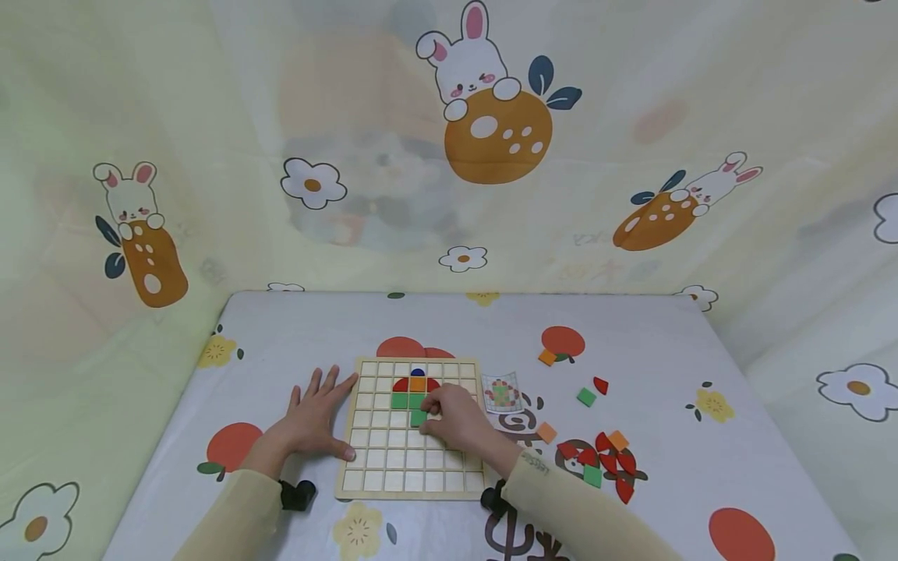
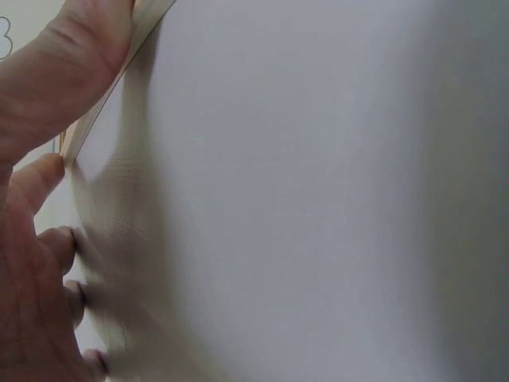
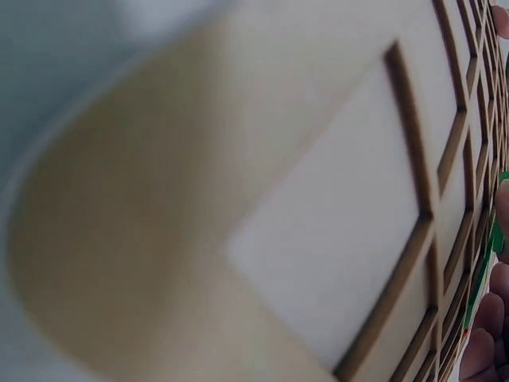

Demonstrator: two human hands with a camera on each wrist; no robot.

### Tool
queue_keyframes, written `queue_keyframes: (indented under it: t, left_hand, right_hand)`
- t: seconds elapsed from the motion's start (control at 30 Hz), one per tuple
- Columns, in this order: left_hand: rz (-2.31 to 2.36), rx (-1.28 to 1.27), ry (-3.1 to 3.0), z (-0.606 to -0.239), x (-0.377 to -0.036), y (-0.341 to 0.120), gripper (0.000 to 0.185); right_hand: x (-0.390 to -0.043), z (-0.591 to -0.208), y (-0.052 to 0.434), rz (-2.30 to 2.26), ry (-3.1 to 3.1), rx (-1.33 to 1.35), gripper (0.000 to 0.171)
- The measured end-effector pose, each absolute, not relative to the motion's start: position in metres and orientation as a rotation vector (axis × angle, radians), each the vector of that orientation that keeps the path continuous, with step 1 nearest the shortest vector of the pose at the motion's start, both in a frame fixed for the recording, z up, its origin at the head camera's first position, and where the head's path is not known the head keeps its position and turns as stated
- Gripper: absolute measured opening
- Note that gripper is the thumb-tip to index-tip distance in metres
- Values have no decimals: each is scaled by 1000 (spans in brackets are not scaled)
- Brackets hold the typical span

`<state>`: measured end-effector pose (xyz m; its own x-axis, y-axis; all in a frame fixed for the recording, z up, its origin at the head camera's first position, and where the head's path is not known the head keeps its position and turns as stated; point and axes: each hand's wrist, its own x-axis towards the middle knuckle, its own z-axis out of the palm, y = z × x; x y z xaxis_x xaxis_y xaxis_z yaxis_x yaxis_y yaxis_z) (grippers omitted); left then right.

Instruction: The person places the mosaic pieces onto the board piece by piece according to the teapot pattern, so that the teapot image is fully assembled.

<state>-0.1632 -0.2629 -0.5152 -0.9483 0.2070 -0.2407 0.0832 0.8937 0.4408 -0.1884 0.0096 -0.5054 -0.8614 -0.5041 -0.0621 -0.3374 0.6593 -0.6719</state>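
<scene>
A wooden grid board point(image 1: 365, 460) lies flat on the table. My left hand point(image 1: 314, 417) is spread at its left side, with the thumb and index fingertip on the frame edge; the left wrist view shows this thumb point(image 2: 64, 72) close up. Over the middle of the board, my right hand point(image 1: 456, 417) pinches a green square tile point(image 1: 418, 418) between curled fingers and thumb. Just above sit two green tiles point(image 1: 399, 400), an orange square point(image 1: 417, 384) flanked by red pieces point(image 1: 401, 385), and a blue piece point(image 1: 418, 372). In the right wrist view, fingertips point(image 3: 485, 318) show beside green.
A small printed pattern card point(image 1: 501, 393) lies against the board's right side. Farther right are scattered loose pieces: several red ones point(image 1: 608, 463), orange squares point(image 1: 546, 433) and green squares point(image 1: 586, 397). A patterned cloth covers the table point(image 1: 295, 327), and a printed curtain point(image 1: 379, 93) hangs behind.
</scene>
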Motion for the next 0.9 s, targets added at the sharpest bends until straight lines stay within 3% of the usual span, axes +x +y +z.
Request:
queue_keyframes:
  t: [0.9]
  left_hand:
    - [632, 222, 2780, -513, -162, -262, 128]
  right_hand:
    - [-186, -504, 4, -971, 2640, -706, 22]
